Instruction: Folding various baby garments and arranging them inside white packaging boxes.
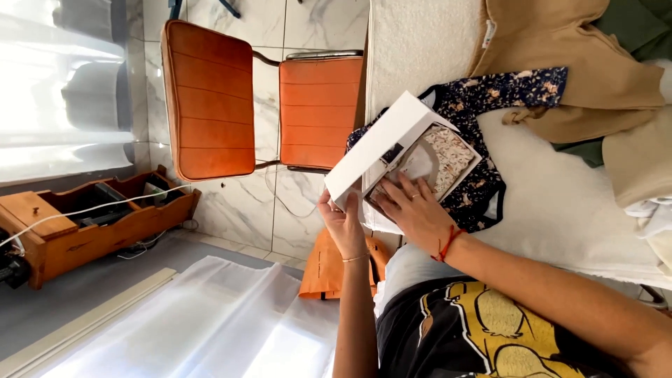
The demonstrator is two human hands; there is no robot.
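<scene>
Head view is rotated sideways. Left hand (344,222) grips the lower end of a white box lid (374,147), fingers curled around its edge, thumb on the outer face; lid is tilted up and open, hinged over the box. Right hand (413,206) lies flat on the contents of the open box (448,157), fingers spread and pressing down on a folded patterned item inside; a ring shows on one finger, red string bracelet (448,243) at the wrist, thin bracelet on the left wrist.

Box sits at the near edge of a bed covered by a white fleecy blanket (560,210), on top of a dark floral garment (490,98) that spreads out under and beyond it. Tan garment (560,63) lies further along the bed, touching the floral one's sleeve, with a green cloth (637,28) past it. Pale fabric at the far right edge, unclear what it is.

Off the bed: orange chair (266,98) on a marble tile floor, near the bed's edge. Wooden box with cables (91,224) well apart, by a bright curtained window. Orange bag (323,269) on the floor just beside the person's left forearm. Person wears a black shirt with yellow print.
</scene>
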